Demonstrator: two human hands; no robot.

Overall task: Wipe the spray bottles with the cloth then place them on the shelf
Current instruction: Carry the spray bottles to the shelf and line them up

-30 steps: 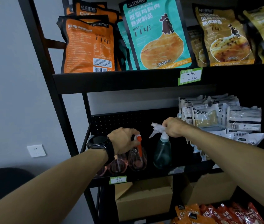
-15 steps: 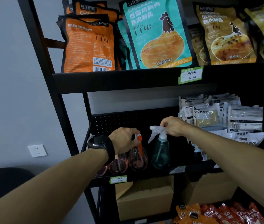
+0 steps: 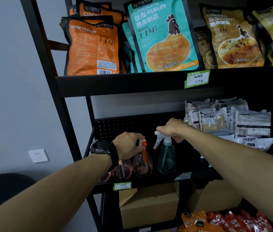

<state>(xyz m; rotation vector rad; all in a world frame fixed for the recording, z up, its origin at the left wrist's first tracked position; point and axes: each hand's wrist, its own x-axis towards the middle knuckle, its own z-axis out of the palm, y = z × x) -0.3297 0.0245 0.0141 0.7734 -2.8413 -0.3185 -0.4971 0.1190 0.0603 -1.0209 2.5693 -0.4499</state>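
On the middle shelf [image 3: 149,185] stand pink spray bottles and a teal one. My left hand [image 3: 129,145], with a black watch on the wrist, grips the orange-and-white spray head of the right pink bottle [image 3: 142,164]. Another pink bottle [image 3: 121,169] stands just left of it, partly behind my wrist. My right hand [image 3: 174,129] holds the white spray head of the teal bottle [image 3: 166,159], which stands upright on the shelf. No cloth is in view.
White food packets [image 3: 229,121] are piled on the same shelf at the right. Large chicken pouches [image 3: 162,36] fill the shelf above. Cardboard boxes [image 3: 149,208] and orange-red packets [image 3: 224,221] sit below. A grey wall with a socket [image 3: 38,155] is left.
My right hand and the teal bottle have shifted slightly left, toward the pink bottles. My left hand has stayed on the pink bottle's head.
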